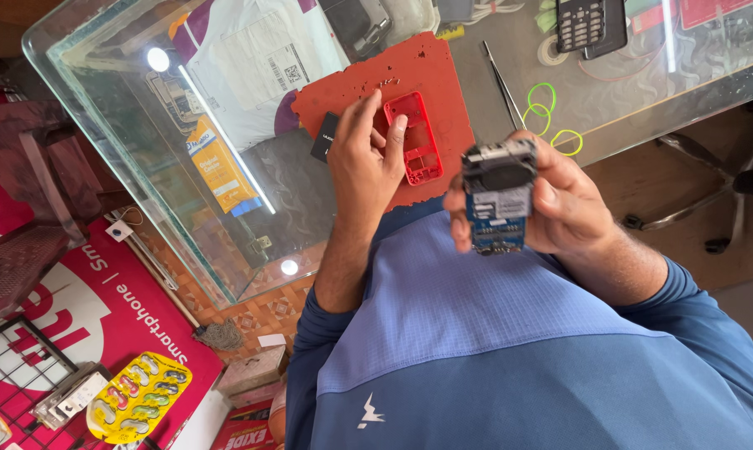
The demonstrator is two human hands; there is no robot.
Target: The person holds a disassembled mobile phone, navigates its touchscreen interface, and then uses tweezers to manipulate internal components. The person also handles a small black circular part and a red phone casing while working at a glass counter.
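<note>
Over red mat (431, 67) (right hand (564, 200)): circuit board (497, 200)

Glossy glass counter (102, 100), rough matt red mat (426, 75), glossy red plastic frame (416, 137)

Glass desk in a cluttered repair shop

We see a glass-topped desk (127, 125) reflecting a long tube light (226, 142), a dark red plastic chair (27, 192) at left, a patterned tile floor (260, 312), and a chair's metal legs (710, 200) at right.

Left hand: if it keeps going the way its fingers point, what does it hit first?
Probably the red phone frame on the red mat. The left hand already has its fingertips at the frame's edge, though the height above it is unclear.
</note>
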